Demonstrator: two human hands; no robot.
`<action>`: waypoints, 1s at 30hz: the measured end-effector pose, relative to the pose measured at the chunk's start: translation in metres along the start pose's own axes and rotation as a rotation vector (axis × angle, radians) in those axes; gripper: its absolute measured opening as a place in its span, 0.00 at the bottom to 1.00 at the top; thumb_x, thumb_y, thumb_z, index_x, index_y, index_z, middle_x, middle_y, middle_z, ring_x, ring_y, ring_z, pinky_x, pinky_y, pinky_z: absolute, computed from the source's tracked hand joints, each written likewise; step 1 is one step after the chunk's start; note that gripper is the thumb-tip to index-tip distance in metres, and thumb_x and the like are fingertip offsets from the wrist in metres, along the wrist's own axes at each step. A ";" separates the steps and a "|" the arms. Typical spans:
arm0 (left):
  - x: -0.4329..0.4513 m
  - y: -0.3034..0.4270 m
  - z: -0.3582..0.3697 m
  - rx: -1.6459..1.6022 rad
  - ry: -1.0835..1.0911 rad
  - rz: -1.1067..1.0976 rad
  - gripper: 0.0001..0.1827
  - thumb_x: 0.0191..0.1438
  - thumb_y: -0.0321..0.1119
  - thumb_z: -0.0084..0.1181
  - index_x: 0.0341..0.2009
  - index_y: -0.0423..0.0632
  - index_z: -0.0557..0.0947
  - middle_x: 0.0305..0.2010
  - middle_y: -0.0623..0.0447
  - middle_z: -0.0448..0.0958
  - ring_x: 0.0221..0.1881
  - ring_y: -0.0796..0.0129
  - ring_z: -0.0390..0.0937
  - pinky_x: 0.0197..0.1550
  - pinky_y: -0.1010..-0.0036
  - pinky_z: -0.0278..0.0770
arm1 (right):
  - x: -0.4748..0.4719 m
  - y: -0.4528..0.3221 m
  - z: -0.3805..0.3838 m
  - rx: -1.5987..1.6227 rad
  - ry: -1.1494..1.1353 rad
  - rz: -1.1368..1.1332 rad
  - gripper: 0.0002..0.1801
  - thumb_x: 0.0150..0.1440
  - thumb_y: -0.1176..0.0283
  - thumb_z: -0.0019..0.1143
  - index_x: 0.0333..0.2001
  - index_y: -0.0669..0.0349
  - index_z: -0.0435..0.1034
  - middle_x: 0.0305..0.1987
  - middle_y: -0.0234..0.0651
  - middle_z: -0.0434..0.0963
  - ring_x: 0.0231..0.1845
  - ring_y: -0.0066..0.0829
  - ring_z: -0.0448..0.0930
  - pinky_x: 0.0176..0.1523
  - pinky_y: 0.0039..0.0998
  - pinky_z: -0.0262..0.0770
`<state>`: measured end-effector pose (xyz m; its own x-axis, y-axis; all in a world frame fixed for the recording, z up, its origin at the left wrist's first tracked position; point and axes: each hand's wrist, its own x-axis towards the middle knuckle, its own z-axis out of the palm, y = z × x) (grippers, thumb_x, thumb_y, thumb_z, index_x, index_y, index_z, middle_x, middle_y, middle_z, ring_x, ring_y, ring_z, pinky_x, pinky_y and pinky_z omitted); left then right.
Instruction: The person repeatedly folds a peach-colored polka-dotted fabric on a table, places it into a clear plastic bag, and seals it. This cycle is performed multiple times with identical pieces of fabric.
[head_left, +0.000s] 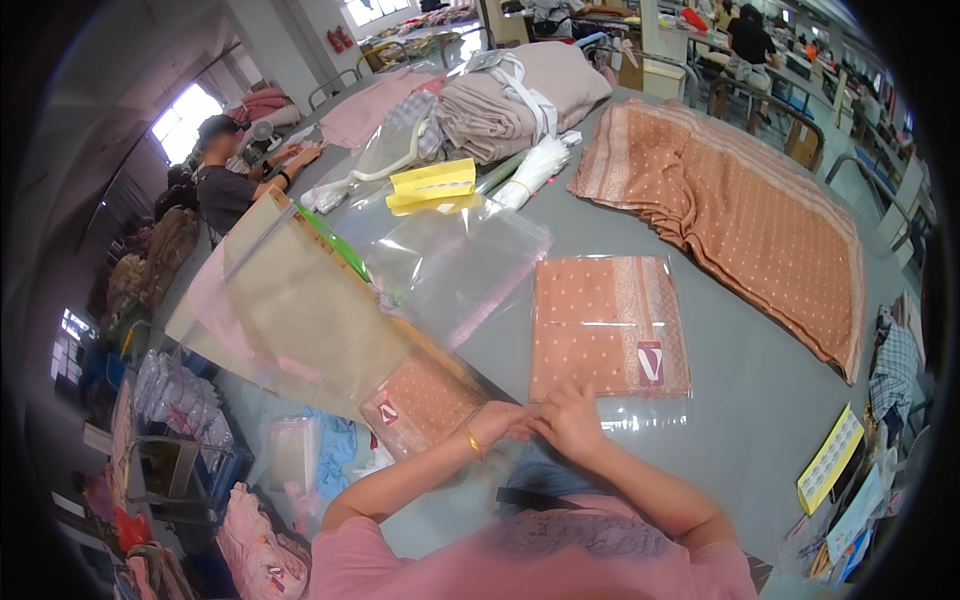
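Note:
At the near edge of the grey table my left hand (501, 421) and my right hand (571, 422) meet, fingertips together; whether something small is between them cannot be told. Just beyond my right hand lies a folded orange dotted cloth in a clear plastic bag (585, 322), a label showing at its lower right. Another packed orange cloth (424, 405) lies left of my left hand, at the near end of a beige board (300, 300). Flat clear plastic bags (465, 270) are spread farther up the table. A large folded orange dotted cloth (750, 225) lies at the right.
A tied grey-beige fabric bundle (517, 97), yellow printed sheets (433, 186) and a bunch of white ties (532, 169) lie at the far side. A person (225, 180) works at the far left. Metal rails and a cart (172, 457) stand beside the table.

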<state>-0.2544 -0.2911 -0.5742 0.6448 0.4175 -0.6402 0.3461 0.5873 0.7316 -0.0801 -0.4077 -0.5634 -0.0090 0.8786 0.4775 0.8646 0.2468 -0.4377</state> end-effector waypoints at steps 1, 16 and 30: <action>-0.001 0.001 0.002 0.004 -0.001 0.009 0.17 0.66 0.41 0.58 0.42 0.38 0.85 0.40 0.47 0.85 0.39 0.68 0.84 0.44 0.73 0.84 | -0.003 -0.002 -0.005 -0.015 -0.007 -0.007 0.08 0.48 0.65 0.69 0.32 0.55 0.81 0.35 0.28 0.78 0.44 0.33 0.74 0.51 0.42 0.61; 0.010 0.010 -0.017 -0.043 -0.023 0.010 0.15 0.65 0.38 0.56 0.39 0.36 0.85 0.39 0.46 0.86 0.38 0.62 0.85 0.44 0.71 0.83 | -0.176 0.002 -0.162 -0.124 -0.159 0.607 0.11 0.56 0.70 0.63 0.40 0.64 0.73 0.38 0.47 0.74 0.40 0.51 0.73 0.50 0.48 0.68; -0.009 0.001 0.007 1.400 0.154 1.268 0.24 0.56 0.35 0.63 0.57 0.43 0.79 0.58 0.45 0.75 0.59 0.48 0.72 0.61 0.56 0.70 | -0.112 0.052 -0.161 -0.357 -0.293 0.161 0.38 0.53 0.57 0.69 0.63 0.64 0.67 0.66 0.47 0.70 0.69 0.49 0.67 0.68 0.50 0.62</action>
<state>-0.2552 -0.2991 -0.5657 0.8973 0.1879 0.3994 0.0608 -0.9489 0.3096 0.0463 -0.5591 -0.5168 0.0424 0.9848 0.1686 0.9844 -0.0124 -0.1755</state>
